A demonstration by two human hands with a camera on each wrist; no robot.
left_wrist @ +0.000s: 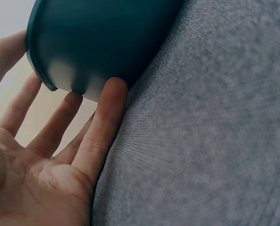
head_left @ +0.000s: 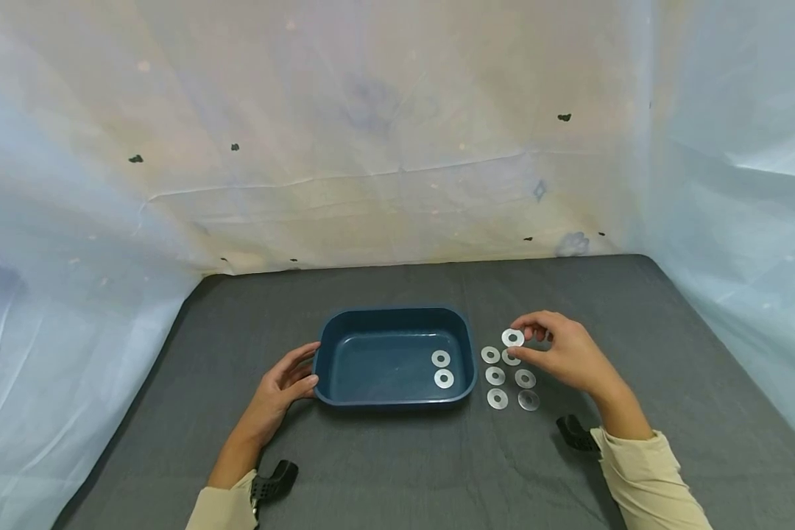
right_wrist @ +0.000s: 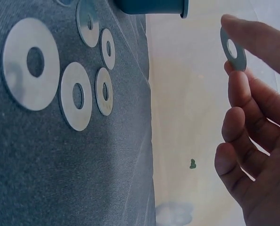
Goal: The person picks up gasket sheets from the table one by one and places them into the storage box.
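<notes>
A dark blue tray (head_left: 397,311) sits mid-table with two metal washers (head_left: 444,378) lying in its right end. My left hand (head_left: 308,366) rests against the tray's left wall; in the left wrist view its straight fingers (left_wrist: 104,122) touch the tray (left_wrist: 102,37) just under the rim. My right hand (head_left: 520,346) hovers right of the tray and pinches one washer (head_left: 513,338) between thumb and index finger, clear of the table; the held washer (right_wrist: 233,48) shows in the right wrist view. Several more washers (head_left: 495,375) lie flat in a cluster below it (right_wrist: 76,95).
Grey cloth (head_left: 384,464) covers the table. Pale plastic sheeting (head_left: 371,147) closes off the back and both sides. Black wrist mounts (head_left: 274,478) (head_left: 575,433) sit by my cuffs near the front edge.
</notes>
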